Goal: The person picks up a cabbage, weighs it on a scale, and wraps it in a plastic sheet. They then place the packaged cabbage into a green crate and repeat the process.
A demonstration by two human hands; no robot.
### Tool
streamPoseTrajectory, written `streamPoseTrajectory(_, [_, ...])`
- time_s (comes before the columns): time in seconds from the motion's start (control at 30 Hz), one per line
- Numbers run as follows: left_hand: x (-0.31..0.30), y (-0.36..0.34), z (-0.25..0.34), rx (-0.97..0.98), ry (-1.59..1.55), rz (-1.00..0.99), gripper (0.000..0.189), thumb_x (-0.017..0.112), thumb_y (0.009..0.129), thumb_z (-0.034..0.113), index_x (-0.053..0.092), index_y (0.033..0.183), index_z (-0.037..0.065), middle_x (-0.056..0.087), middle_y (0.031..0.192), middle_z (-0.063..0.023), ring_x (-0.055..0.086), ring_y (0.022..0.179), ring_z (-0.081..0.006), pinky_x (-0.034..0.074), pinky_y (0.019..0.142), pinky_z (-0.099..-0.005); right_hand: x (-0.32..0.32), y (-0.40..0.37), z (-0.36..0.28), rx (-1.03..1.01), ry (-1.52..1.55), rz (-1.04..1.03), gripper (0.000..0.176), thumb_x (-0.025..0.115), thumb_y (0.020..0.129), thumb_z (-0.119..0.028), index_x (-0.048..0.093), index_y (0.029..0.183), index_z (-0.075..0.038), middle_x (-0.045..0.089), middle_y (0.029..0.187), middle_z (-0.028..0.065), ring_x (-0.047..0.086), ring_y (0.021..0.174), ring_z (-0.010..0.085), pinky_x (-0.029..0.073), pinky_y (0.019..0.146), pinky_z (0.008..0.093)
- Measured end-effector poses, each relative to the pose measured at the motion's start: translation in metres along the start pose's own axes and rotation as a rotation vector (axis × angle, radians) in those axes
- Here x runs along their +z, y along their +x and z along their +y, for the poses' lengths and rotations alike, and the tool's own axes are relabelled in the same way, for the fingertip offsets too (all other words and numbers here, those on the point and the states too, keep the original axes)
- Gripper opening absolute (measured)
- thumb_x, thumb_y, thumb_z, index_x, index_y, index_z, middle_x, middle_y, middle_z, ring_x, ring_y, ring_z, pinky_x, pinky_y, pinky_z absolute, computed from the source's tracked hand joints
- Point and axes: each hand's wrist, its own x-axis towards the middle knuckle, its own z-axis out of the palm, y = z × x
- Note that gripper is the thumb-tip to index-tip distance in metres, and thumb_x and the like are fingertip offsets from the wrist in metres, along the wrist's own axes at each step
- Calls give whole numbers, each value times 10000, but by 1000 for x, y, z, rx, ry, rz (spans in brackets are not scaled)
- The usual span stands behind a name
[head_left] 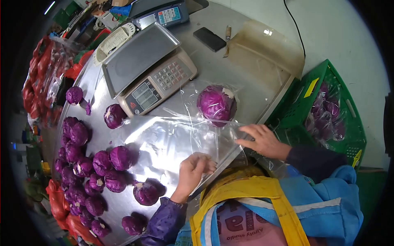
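A clear plastic bag (158, 137) lies spread over the metal table in front of me. My left hand (195, 172) is closed at the bag's near edge, its fingers curled around the thin plastic. On the other side, my right hand (264, 141) reaches in with fingers stretched and the thumb apart, close to the bag's right edge. Just beyond the bag sits a large red cabbage (216, 104) with clear film around it. Many smaller red cabbages (116, 180) lie loose to the left, one (145, 193) close to my left forearm.
Past the bag stands a weighing scale (158, 84) with a metal pan; a second scale (160, 16) is behind it. A phone (209, 39) lies farther back. At right, a green crate (355, 127) holds bagged cabbages. Red net sacks (43, 78) are at far left.
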Motion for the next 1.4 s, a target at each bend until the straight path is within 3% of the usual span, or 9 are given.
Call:
streamPoseTrajectory(0.37, [-10, 1, 26, -1, -48, 108, 207, 423, 925, 124, 515, 967, -57, 628, 789, -158, 616, 672, -190, 511, 645, -281, 37, 12, 12, 8, 277, 131, 77, 521, 726, -59, 540, 800, -64, 512, 1090, 85, 488, 1042, 248, 371, 858, 391])
streamPoseTrajectory(0.57, [-22, 3, 20, -6, -31, 150, 206, 442, 930, 162, 541, 914, -18, 618, 743, -121, 609, 642, -179, 515, 613, -282, 37, -31, 48, 1001, 682, 579, 435, 591, 753, -47, 418, 1151, -19, 516, 1027, 154, 557, 841, 246, 451, 730, 348])
streamPoseTrajectory(0.77, [-22, 4, 20, 7, -11, 151, 211, 428, 927, 138, 535, 934, -43, 623, 749, -143, 609, 637, -182, 509, 613, -276, 25, 14, 15, 656, 830, 274, 313, 557, 830, -108, 449, 1112, -28, 546, 818, 73, 539, 611, 114, 455, 558, 265])
streamPoseTrajectory(0.83, [-22, 4, 21, 5, -7, 153, 209, 427, 928, 140, 535, 934, -39, 622, 745, -141, 608, 636, -178, 508, 611, -276, 25, -1, 10, 670, 1471, -259, 141, 492, 878, -155, 524, 915, -23, 526, 647, 6, 493, 508, 54, 406, 462, 208])
streamPoseTrajectory(0.93, [-24, 1, 20, 5, -28, 133, 208, 428, 930, 145, 536, 931, -32, 622, 744, -135, 603, 632, -170, 504, 609, -271, 28, -71, 4, 916, 1381, -699, 212, 447, 900, -207, 546, 838, -29, 508, 592, 6, 492, 497, 67, 400, 455, 220])
streamPoseTrajectory(0.97, [-25, 1, 19, 6, -29, 139, 208, 428, 931, 148, 535, 927, -30, 622, 742, -132, 602, 632, -167, 503, 609, -270, 68, -131, 14, 612, 944, -772, 187, 484, 874, -199, 568, 909, -36, 526, 594, 59, 550, 519, 168, 446, 486, 305])
streamPoseTrajectory(1.07, [-25, 2, 18, 7, -20, 152, 205, 423, 935, 162, 541, 905, -3, 607, 713, -103, 592, 612, -157, 503, 593, -263, 29, -102, -4, 363, 304, -456, 211, 533, 820, -182, 570, 977, -45, 540, 607, 114, 585, 590, 278, 470, 542, 378])
streamPoseTrajectory(1.17, [-28, 3, 18, 19, -16, 137, 207, 428, 931, 150, 535, 920, -28, 622, 728, -124, 601, 621, -158, 499, 601, -260, 6, -13, -25, 378, 375, 4, 291, 585, 766, -108, 554, 1055, -85, 560, 884, 102, 598, 771, 299, 486, 634, 399])
streamPoseTrajectory(1.4, [-24, 2, 23, 11, 16, 160, 203, 430, 931, 158, 541, 898, -10, 607, 704, -104, 591, 602, -155, 501, 578, -261, 58, 38, -4, -170, 127, 107, 329, 526, 708, -112, 531, 1030, -181, 464, 1000, 7, 508, 859, 157, 454, 623, 289])
